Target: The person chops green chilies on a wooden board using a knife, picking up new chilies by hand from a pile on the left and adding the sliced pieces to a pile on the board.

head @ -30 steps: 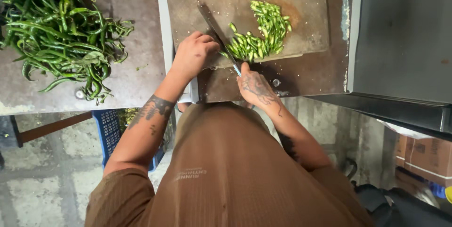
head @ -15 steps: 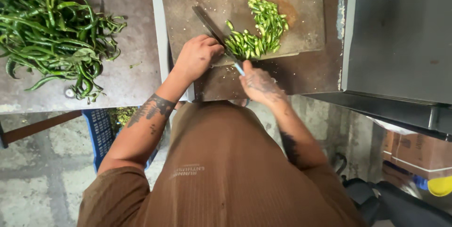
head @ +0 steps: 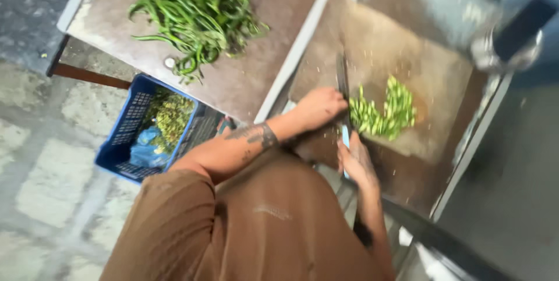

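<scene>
My right hand point(head: 356, 163) grips the blue handle of a large knife point(head: 342, 80), whose dark blade points away from me across a worn wooden cutting board point(head: 407, 42). My left hand point(head: 320, 108), fingers curled, rests against the blade beside a heap of chopped green pieces point(head: 384, 112). The pieces lie just right of the blade, near the board's near edge. A tattoo shows on my left forearm.
A big pile of whole long green pods point(head: 192, 7) lies on the brown table point(head: 256, 65) to the left. Below the table's edge a blue plastic crate point(head: 125, 135) holds green scraps. A grey metal surface point(head: 518, 158) stands at the right.
The view has swung and tilted, bringing the blue crate and stone floor into sight. Both hands stay at the knife beside the chopped pieces.
</scene>
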